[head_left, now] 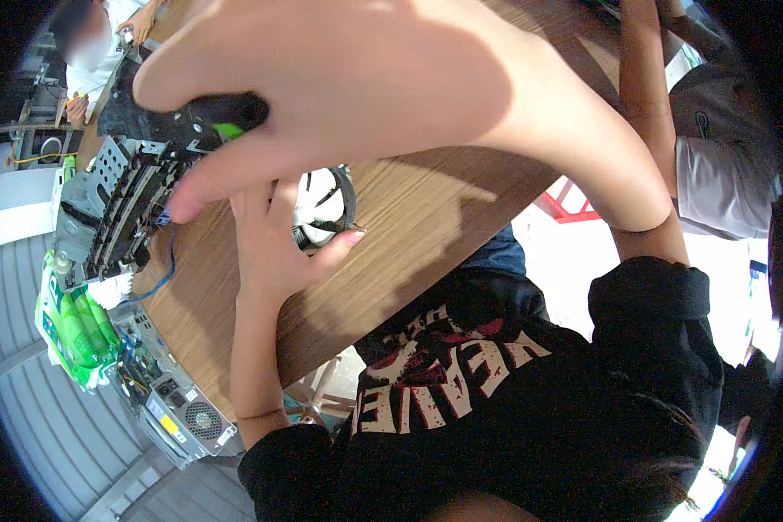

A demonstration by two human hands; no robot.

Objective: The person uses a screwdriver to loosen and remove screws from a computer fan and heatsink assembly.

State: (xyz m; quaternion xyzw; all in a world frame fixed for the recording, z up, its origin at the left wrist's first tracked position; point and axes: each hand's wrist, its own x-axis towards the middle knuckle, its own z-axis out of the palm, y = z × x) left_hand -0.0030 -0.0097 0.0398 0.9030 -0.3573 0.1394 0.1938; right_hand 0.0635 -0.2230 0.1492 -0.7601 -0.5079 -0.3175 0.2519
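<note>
My right hand (357,87) is raised close to the camera and fills much of the upper middle, its thumb and fingers spread apart over part of the black and metal electronics assembly (113,209). Below it, my left hand (265,239) grips a round fan (320,204) with white blades and a dark rim on the wooden table (409,217). The upper left of the fan is hidden behind my hands. A blue cable (170,261) hangs from the assembly beside my left hand.
A green package (83,331) and an open metal case with a power supply (200,418) are at the lower left. A person in white (96,61) is at the far upper left. Another person's arm (644,70) rests at the right. A red frame (565,204) stands beyond the table edge.
</note>
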